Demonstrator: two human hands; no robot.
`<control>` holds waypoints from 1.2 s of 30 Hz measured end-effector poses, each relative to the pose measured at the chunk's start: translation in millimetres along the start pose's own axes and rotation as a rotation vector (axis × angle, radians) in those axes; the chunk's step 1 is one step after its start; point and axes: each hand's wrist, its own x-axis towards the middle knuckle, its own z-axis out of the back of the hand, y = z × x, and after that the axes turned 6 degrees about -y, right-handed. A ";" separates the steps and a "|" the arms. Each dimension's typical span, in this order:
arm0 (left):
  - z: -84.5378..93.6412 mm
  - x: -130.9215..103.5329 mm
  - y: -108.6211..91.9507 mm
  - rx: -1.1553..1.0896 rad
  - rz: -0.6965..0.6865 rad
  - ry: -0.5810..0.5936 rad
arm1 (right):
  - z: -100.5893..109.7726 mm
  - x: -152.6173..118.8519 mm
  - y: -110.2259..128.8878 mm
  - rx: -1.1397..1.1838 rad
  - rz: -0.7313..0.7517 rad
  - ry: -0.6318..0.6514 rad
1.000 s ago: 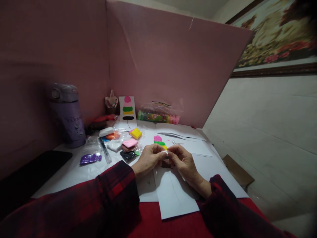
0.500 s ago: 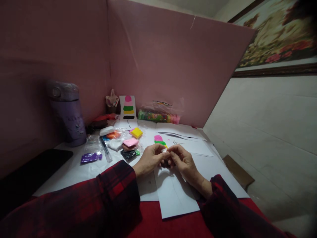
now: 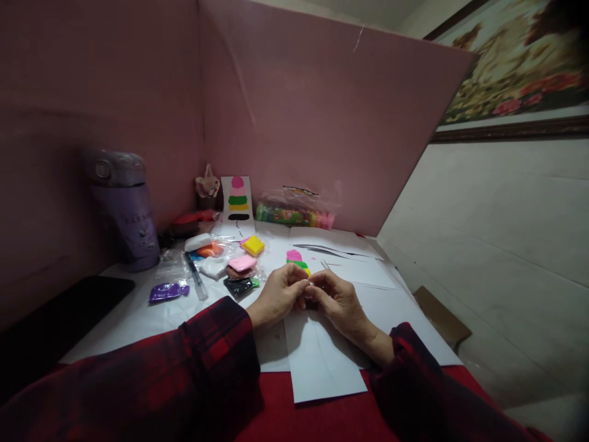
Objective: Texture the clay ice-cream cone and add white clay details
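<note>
My left hand (image 3: 278, 293) and my right hand (image 3: 340, 305) meet above a white paper strip (image 3: 324, 365), thumbs and fingertips pinched close together. A tiny pale bit shows between the fingertips, too small and covered to name. Just beyond the fingers, the strip's far part carries flattened patches of modelling clay: pink (image 3: 294, 255) on top, green (image 3: 297, 264) beneath, then a partly hidden yellow one. A thin, light-coloured stick-like tool (image 3: 324, 264) lies past my right fingers.
Wrapped clay packs, including yellow (image 3: 253, 245), pink (image 3: 242, 263), black (image 3: 239, 286) and purple (image 3: 169, 292), lie left with a pen (image 3: 197, 277). Behind them a card (image 3: 237, 209) with coloured patches leans on a pink panel (image 3: 322, 123). A purple bottle (image 3: 126, 215) stands far left.
My fingertips have drawn closer together, and my right fingers curl in more. The near end of the paper strip has shifted slightly left.
</note>
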 end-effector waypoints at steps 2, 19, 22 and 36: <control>-0.6 -0.7 -0.4 0.002 0.015 -0.022 | -0.4 -0.9 -0.2 0.026 -0.003 -0.019; 6.9 5.8 -0.6 0.064 -0.115 -0.363 | 5.9 11.7 -7.3 -0.014 -0.034 -0.343; 4.4 2.5 -5.0 0.034 -0.054 -0.279 | 5.0 11.2 -9.7 -0.033 0.002 -0.329; 0.7 -2.1 -8.1 0.104 0.024 -0.098 | -1.3 -1.6 -1.0 0.061 0.006 -0.063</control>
